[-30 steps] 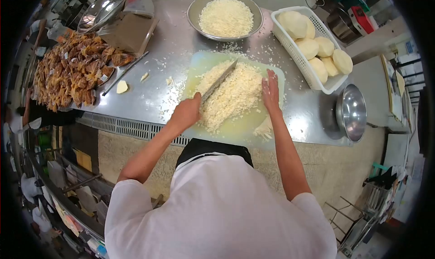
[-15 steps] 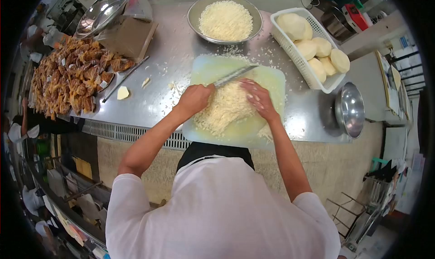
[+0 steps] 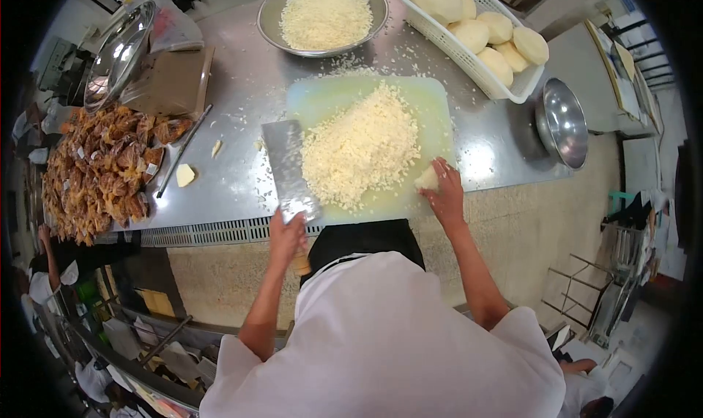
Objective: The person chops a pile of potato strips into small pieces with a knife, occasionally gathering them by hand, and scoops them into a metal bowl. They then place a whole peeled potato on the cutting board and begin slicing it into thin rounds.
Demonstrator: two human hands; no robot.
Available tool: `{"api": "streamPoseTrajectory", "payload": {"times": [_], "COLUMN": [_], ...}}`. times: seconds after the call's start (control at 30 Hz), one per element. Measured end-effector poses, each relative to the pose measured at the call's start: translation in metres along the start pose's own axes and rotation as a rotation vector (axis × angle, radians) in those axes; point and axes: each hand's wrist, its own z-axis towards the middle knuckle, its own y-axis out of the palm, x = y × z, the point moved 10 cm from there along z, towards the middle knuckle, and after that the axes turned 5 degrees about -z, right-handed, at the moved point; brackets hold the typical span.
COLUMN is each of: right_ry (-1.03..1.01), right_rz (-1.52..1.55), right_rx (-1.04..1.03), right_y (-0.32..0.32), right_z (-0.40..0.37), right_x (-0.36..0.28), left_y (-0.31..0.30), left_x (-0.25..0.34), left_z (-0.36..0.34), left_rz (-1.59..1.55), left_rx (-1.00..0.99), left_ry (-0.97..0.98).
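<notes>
Clutching cleaver (image 3: 288, 169) in left hand (image 3: 287, 239), blade pointing straight away; pinching pale chunk (image 3: 426, 178) in right hand (image 3: 447, 197); chopped pile (image 3: 362, 143) between both, slightly ahead.

left hand (image 3: 287, 236) fisted, arm half-bent | right hand (image 3: 444, 189) fingers curled, arm outstretched

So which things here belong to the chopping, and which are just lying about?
In use: cleaver in left hand, white chunk in right hand, chopped pile, cutting board, filled bowl, basket of peeled vegetables.
Lying about: empty steel bowl, wrapped packets, cardboard box.
</notes>
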Motion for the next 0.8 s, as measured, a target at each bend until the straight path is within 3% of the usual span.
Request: {"api": "streamPoseTrajectory", "payload": {"times": [0.17,0.23,0.37,0.47,0.6,0.73,0.8], "right_ry": [-0.065,-0.078,-0.044,-0.028,-0.077,-0.069,-0.115], "right_rz": [0.016,0.020,-0.001,0.035,0.081,0.170,0.292], "right_rx": [0.129,0.105,0.050,0.015,-0.037,-0.037,0.086], "right_y": [0.007,0.005,-0.006,0.006,0.017,-0.004,-0.012], "right_z": [0.018,0.024,0.029,0.028,0.029,0.027,0.025], "right_x": [-0.017,-0.024,-0.026,-0.013,-0.005,-0.006,-0.003], "left_y": [0.092,0.106,0.121,0.147,0.189,0.200,0.208], "left_x": [0.006,0.068,0.129,0.122,0.082,0.132,0.129], "left_z": [0.026,0.022,-0.024,-0.028,0.024,-0.036,-0.053], "left_rz": [0.055,0.504,0.860,0.908,1.114,1.105,1.112], "left_rx": [-0.144,-0.112,-0.083,-0.082,-0.183,-0.163,-0.156], "left_ry": [0.002,0.490,0.437,0.570,0.583,0.583,0.560]}}
